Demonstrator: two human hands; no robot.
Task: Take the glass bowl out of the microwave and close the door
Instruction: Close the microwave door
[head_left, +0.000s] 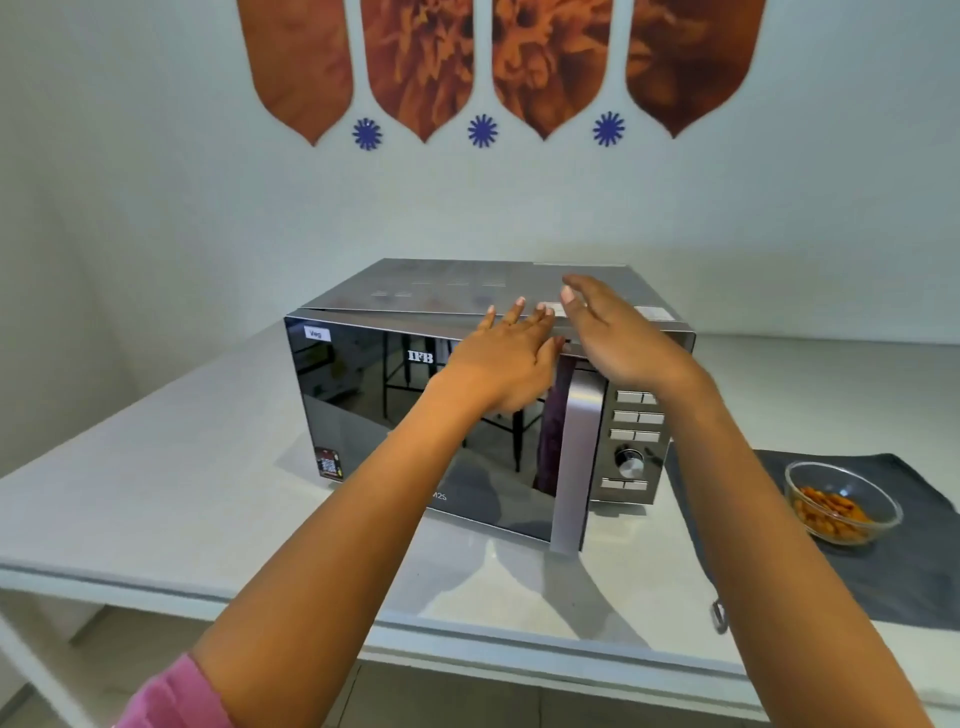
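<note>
The silver microwave stands on the white counter, its dark mirrored door nearly against the body, a narrow gap showing at the handle side. My left hand lies flat with spread fingers on the door's upper right part. My right hand hovers open by the top front edge, above the control panel. The glass bowl, holding orange food, sits outside the microwave on a dark cloth at the right.
The dark grey cloth covers the counter's right side. The white counter reaches left and forward to its front edge. A wall with orange decorations stands behind the microwave.
</note>
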